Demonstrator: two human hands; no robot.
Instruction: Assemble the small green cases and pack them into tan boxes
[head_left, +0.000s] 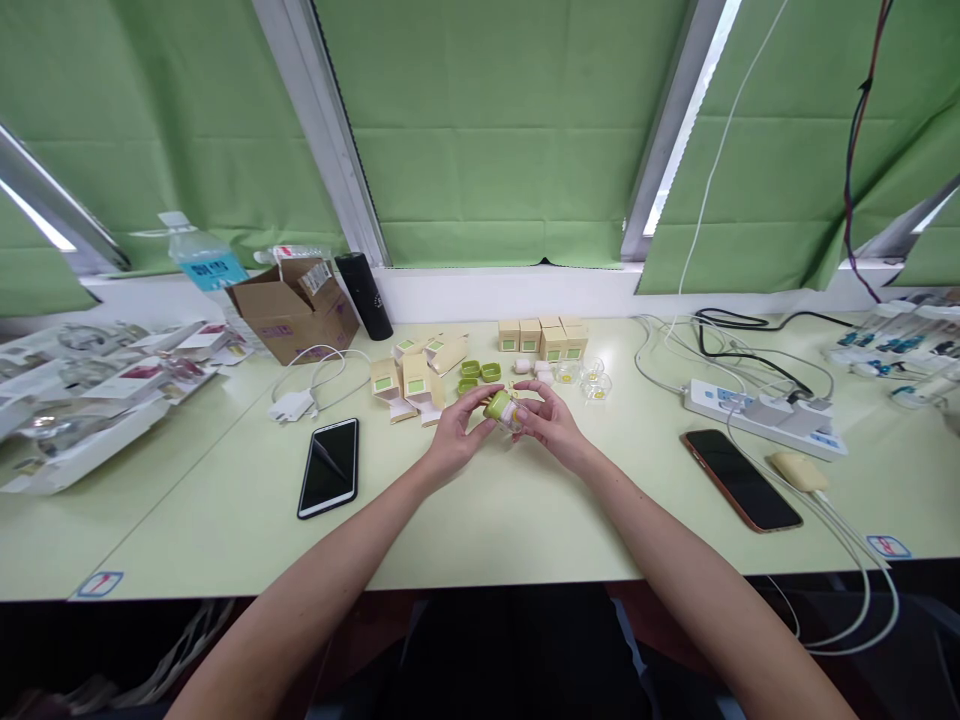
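Observation:
Both hands meet around a small jar (497, 404) with a green cap and a clear body, tilted above the middle of the table. My left hand (459, 435) has its fingers closed on the green end. My right hand (553, 428) grips the clear end, and its fingers partly cover it. Just behind my left hand lie several green caps (491, 372). Small pale pink pieces (522, 367) sit behind my right hand, and clear cups (597, 387) with yellow marks stand to their right.
Opened kraft packets (417, 380) lie left of the caps; small kraft boxes (555, 343) stand at the back. A phone (330, 467) and white charger (291, 406) lie left, another phone (742, 480) and a power strip (765, 417) right. A carton (296, 320) stands back left.

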